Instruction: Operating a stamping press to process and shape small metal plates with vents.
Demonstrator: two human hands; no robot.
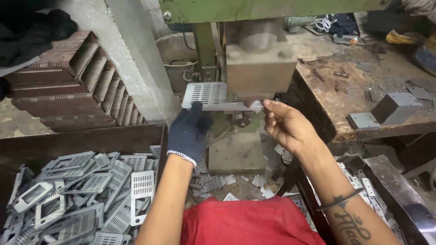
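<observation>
A flat grey perforated metal plate (pixel 206 94) lies under the block-shaped ram (pixel 260 68) of a green press. My left hand (pixel 190 131), in a dark blue knit glove, grips the plate's near left edge. My bare right hand (pixel 288 126) pinches the plate's right end just below the ram. The part of the plate under the ram is hidden.
A dark bin (pixel 86 140) at lower left holds several grey perforated plates (pixel 91 195). Stacked brown metal housings (pixel 72 81) stand at upper left. A worn workbench (pixel 363 86) with grey brackets is at right. Small metal scraps (pixel 227 181) lie below the press.
</observation>
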